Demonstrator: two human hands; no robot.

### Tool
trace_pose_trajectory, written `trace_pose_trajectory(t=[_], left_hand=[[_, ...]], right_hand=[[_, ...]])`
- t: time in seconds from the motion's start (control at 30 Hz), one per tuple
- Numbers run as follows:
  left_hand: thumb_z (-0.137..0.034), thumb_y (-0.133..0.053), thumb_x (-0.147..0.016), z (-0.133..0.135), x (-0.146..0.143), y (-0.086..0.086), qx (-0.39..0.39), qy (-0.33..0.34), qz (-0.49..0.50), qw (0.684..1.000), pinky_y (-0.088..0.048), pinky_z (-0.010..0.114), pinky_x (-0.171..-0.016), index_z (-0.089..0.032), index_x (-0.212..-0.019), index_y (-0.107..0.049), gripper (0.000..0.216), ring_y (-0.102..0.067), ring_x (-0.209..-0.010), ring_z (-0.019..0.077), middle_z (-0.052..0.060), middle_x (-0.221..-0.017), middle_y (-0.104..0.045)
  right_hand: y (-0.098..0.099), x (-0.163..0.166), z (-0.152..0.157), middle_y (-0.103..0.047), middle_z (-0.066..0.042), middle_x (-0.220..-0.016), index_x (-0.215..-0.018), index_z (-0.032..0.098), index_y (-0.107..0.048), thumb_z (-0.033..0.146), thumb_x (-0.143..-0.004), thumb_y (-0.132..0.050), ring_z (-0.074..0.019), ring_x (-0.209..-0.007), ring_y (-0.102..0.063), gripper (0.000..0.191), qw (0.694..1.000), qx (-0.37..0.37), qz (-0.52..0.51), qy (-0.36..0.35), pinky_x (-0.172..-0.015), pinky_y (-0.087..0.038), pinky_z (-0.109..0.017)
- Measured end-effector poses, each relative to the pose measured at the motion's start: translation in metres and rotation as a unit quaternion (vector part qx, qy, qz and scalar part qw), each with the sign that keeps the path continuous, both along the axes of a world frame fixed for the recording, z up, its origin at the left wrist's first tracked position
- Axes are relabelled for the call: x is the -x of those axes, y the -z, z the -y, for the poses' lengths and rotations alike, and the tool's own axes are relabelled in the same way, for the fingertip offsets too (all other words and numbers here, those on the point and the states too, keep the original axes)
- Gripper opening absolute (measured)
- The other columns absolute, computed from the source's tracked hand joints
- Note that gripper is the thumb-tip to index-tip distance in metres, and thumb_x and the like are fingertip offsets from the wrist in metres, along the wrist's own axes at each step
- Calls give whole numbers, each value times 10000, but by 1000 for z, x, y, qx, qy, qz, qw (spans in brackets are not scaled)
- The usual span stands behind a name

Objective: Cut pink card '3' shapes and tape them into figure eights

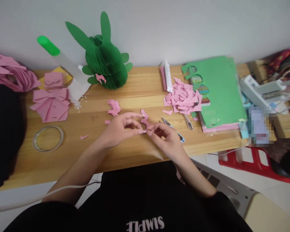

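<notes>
A small pink scalloped paper cutout (pixel 144 118) is between my two hands above the table. My left hand (pixel 123 129) holds it, its index fingertip at the upper end and its thumb near the lower end. The fingers of my right hand (pixel 166 137) pinch at the lower end, where a tiny pale bit shows by the thumbs; I cannot make out what it is. Scissors with blue handles (pixel 181 138) lie partly behind my right hand. A stack of similar pink cutouts (pixel 113 107) rests beyond my left hand.
A green honeycomb-paper rabbit (pixel 106 61) stands at the back. Pink scraps (pixel 182 96), a glue tube (pixel 168 75) and green card sheets (pixel 222 93) lie to the right. On the left are a tape roll (pixel 62 137), folded pink paper (pixel 52 104) and a green-capped bottle (pixel 48 45).
</notes>
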State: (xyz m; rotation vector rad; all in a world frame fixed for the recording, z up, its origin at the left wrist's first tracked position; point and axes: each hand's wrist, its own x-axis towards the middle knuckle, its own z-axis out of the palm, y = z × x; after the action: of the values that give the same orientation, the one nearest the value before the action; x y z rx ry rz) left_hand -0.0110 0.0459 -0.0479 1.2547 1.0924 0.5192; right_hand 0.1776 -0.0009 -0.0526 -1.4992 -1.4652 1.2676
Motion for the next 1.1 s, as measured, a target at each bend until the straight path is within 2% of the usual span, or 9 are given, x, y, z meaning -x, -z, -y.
trace_pose_trajectory(t=[0.2, 0.33, 0.43, 0.53, 0.63, 0.7, 0.77, 0.87, 1.1], left_hand=[[-317, -740, -712, -1, -1, 3, 2, -10, 6, 1000, -543, 324, -746, -147, -1133, -610, 472, -695, -757, 179, 25, -788, -732], [-324, -736, -728, -1, -1, 7, -10, -8, -6, 1000, -545, 343, -753, -159, -1145, -607, 466, -702, -770, 194, 35, -807, -744], [-311, -728, -760, 4, -2, 14, -81, -37, -37, 995, -546, 385, -835, -168, -1161, -589, 449, -713, -870, 217, 52, -887, -757], [-233, -662, -843, 12, 0, 25, -251, -39, -107, 961, -522, 414, -934, -186, -1137, -593, 305, -692, -1011, 222, 72, -1030, -748], [-183, -567, -919, 19, 5, 37, -409, 40, -150, 899, -524, 420, -942, -189, -1104, -614, 191, -678, -1067, 231, 93, -1098, -734], [-189, -539, -939, 20, 9, 42, -470, 101, -155, 863, -529, 429, -953, -179, -1136, -614, 211, -663, -1128, 250, 115, -1151, -721], [-227, -531, -950, 19, 12, 46, -498, 154, -162, 838, -518, 448, -991, -158, -1190, -604, 260, -622, -1216, 276, 146, -1232, -689], [-299, -522, -957, 15, 14, 49, -508, 206, -172, 818, -493, 478, -1043, -125, -1220, -601, 325, -567, -1290, 310, 185, -1303, -646], [-330, -521, -957, 13, 14, 53, -524, 216, -178, 805, -506, 463, -1044, -66, -1189, -604, 361, -574, -1281, 333, 226, -1270, -656]], right_hand=[[-2, 5, -5, -685, -14, -710, -787, 181, -644, 319, -809, -628, -106, -537, -535, 140, 999, 31, 10, -8, -504, -413, -237], [3, 3, -6, -695, -20, -703, -766, 183, -650, 334, -794, -638, -120, -563, -558, 154, 999, 54, -4, 2, -526, -442, -251], [11, 0, -8, -716, -38, -720, -751, 185, -648, 356, -786, -635, -150, -625, -612, 175, 997, 72, -25, 26, -594, -485, -286], [21, -4, -13, -705, -39, -696, -730, 188, -645, 373, -776, -632, -155, -608, -601, 192, 995, 79, -13, 63, -593, -481, -297], [27, -5, -18, -676, -35, -669, -712, 185, -643, 396, -769, -630, -150, -585, -573, 219, 994, 84, 3, 69, -582, -464, -297], [29, -4, -21, -662, -34, -657, -719, 180, -649, 411, -766, -628, -149, -573, -566, 237, 994, 89, 16, 61, -581, -456, -298], [30, -2, -24, -654, -29, -643, -738, 177, -659, 416, -767, -625, -148, -565, -565, 243, 993, 95, 34, 54, -581, -449, -297], [31, 0, -28, -667, -25, -649, -756, 179, -663, 404, -771, -624, -145, -571, -576, 229, 992, 105, 47, 45, -584, -444, -287], [30, 0, -33, -710, -35, -693, -796, 174, -682, 340, -805, -619, -144, -589, -589, 179, 987, 130, 97, 14, -571, -431, -271]])
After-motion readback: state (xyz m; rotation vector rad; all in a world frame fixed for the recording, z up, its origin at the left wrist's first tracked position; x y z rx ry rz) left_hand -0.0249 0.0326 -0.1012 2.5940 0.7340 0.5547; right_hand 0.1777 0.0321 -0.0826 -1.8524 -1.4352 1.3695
